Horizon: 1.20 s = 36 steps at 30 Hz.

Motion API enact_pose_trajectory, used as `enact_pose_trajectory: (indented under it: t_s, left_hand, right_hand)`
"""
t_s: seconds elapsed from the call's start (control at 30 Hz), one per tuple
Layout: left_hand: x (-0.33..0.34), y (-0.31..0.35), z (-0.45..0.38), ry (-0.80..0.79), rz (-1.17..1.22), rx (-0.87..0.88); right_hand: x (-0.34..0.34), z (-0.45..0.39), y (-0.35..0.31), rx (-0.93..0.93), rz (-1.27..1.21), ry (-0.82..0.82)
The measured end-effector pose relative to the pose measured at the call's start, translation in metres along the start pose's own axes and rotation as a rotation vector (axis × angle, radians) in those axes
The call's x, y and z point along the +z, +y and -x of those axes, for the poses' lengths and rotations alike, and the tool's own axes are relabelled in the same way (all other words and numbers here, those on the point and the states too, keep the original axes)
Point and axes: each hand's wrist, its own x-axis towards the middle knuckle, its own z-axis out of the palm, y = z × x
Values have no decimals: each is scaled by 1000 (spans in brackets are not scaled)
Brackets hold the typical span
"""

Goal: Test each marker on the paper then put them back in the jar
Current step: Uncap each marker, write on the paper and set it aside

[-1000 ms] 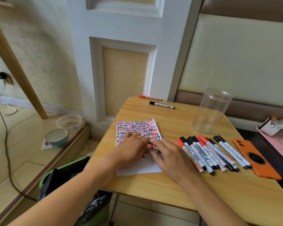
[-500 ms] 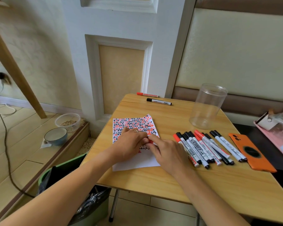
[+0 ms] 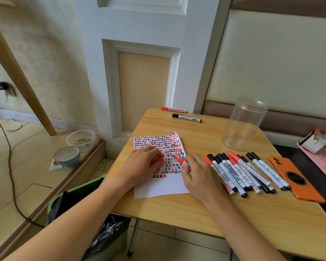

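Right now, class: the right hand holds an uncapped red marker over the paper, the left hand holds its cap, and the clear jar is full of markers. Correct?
Not quite. The head view shows the clear jar empty; the right hand does hold the uncapped red marker over the paper, the left hand its cap.

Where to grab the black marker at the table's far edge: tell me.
Take the black marker by its white barrel's middle, from above. It lies flat, apart from the red marker behind it, leaving both long sides free for a pinch.

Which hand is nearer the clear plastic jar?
Right. The right hand, holding an uncapped red marker, lies below-left of the clear plastic jar; the left hand sits farther left on the paper.
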Motion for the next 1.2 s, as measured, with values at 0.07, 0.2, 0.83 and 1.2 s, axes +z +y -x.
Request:
enact_pose_trajectory:
  t_s: [0.07,0.2,0.83,1.2]
  left_hand:
    - [0,1,0,-11,11,-1]
    - [-4,1,2,-62,7,1]
    - [1,-1,2,-152,-92,-150]
    - [4,-3,4,-139,-93,-144]
  right_hand:
    - [-2,-2,1,11,-49,22]
    - [-12,-7,-1,4,-277,135]
    - [-23,-23,-30,348,-1117,-48]
    - [-3,-14,-21,522,-946,-150]
